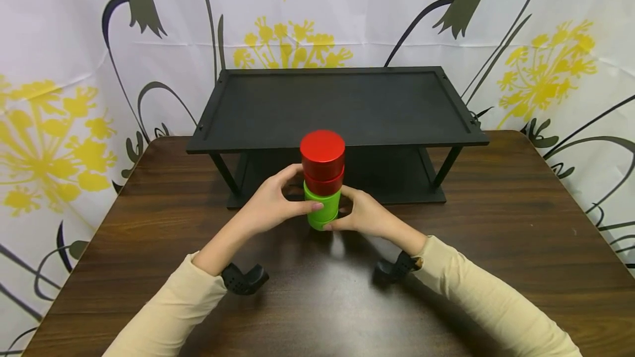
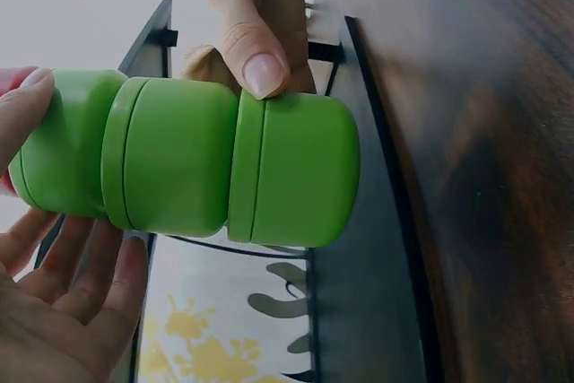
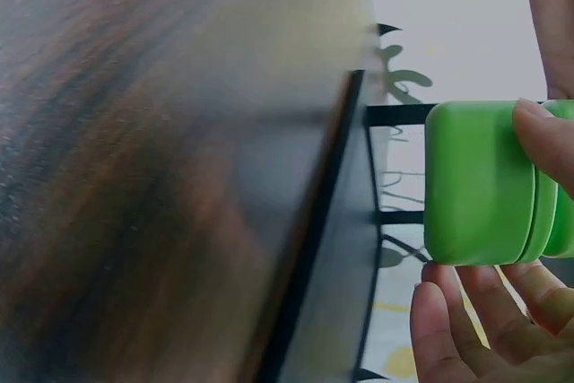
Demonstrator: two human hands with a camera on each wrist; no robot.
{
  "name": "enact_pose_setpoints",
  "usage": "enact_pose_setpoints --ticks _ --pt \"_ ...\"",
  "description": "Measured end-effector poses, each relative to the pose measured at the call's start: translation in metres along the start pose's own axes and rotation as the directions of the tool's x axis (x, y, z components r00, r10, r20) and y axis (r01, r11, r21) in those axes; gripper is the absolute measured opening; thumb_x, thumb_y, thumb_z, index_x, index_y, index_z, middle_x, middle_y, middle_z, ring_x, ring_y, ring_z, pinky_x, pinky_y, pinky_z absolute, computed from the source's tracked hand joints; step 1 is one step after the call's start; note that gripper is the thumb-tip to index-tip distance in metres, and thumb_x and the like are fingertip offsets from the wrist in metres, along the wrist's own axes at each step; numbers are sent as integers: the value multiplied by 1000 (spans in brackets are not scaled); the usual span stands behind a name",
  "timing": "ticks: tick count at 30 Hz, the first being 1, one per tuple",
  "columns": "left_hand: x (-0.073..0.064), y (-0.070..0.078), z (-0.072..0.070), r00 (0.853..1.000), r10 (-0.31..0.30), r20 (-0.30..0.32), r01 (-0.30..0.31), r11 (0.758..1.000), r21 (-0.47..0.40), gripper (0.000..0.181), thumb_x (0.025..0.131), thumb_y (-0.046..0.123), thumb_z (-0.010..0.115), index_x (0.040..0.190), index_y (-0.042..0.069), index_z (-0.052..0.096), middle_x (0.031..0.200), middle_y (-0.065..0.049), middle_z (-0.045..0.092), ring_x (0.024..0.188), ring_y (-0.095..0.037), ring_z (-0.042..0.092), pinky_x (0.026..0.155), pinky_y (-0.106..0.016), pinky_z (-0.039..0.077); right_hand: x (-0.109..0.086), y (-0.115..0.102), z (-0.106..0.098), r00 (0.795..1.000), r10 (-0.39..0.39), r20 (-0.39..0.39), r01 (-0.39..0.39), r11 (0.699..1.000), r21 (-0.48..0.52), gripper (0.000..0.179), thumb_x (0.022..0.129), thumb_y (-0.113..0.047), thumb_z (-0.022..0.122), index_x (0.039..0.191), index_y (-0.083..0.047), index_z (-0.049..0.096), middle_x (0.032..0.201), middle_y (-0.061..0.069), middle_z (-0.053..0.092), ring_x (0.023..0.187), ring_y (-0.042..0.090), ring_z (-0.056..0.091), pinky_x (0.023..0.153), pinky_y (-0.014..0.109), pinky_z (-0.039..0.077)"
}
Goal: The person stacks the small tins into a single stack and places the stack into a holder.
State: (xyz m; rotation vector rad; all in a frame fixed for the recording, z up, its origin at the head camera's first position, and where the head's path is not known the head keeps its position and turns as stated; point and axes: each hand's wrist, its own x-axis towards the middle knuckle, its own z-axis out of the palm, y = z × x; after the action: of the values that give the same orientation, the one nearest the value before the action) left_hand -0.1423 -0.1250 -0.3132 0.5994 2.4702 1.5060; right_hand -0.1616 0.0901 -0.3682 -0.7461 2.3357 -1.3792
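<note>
A column of cups is held upright between both hands in front of the black shelf. Its upper part is red cups [image 1: 322, 150]; its lower part is green cups [image 1: 323, 211]. The left hand [image 1: 270, 203] grips the column from the left, its thumb on the green part near the red. Lower down on the right side, the right hand [image 1: 364, 215] pinches the bottom green cup [image 3: 480, 186] between thumb and fingers. In the wrist views a gap shows between the column's base and the tabletop. Some fingers are hidden behind the cups.
A black two-tier shelf [image 1: 332, 106] stands at the back of the dark wooden table [image 1: 149, 225], its lower board [image 1: 392, 175] partly hidden by the cups and hands. Behind it hangs a white floral curtain [image 1: 367, 10]. A dark wrist device [image 1: 244, 279] sits on each wrist.
</note>
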Motion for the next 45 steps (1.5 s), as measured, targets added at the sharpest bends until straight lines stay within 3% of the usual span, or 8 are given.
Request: enact_pose_setpoints --ticks 6,14,30,45 --pt "5 9 -2 1000 15 -9 -15 998 -60 64 80 13 77 135 13 44 132 -6 54 111 -24 61 98 -40 52 -3 -9 -9 1000 1 1 -1 1000 21 60 77 -16 80 129 -6 52 122 9 63 109 26 62 99 43 52" --pt "8 25 -8 1000 10 -19 -12 993 -114 58 82 12 75 132 13 46 130 -6 54 111 -24 61 99 -40 51 -8 -25 -21 1000 8 -21 -8 1000 1 60 78 -17 80 129 -6 52 121 9 63 110 22 61 95 35 54" --pt "16 56 -22 999 42 -32 -44 995 -93 59 85 16 73 136 18 45 134 -2 53 113 -24 60 98 -42 51 -10 -52 -44 999 14 -43 -15 1000 -5 57 79 -17 78 130 -10 52 123 6 62 114 21 61 97 33 53" --pt "24 78 -32 995 79 -52 -84 991 -101 58 87 23 70 139 19 43 135 -4 52 116 -24 59 96 -43 52 -14 -74 -60 998 5 -69 -6 1000 -15 54 80 -19 78 128 -11 54 121 5 63 107 19 63 94 36 54"
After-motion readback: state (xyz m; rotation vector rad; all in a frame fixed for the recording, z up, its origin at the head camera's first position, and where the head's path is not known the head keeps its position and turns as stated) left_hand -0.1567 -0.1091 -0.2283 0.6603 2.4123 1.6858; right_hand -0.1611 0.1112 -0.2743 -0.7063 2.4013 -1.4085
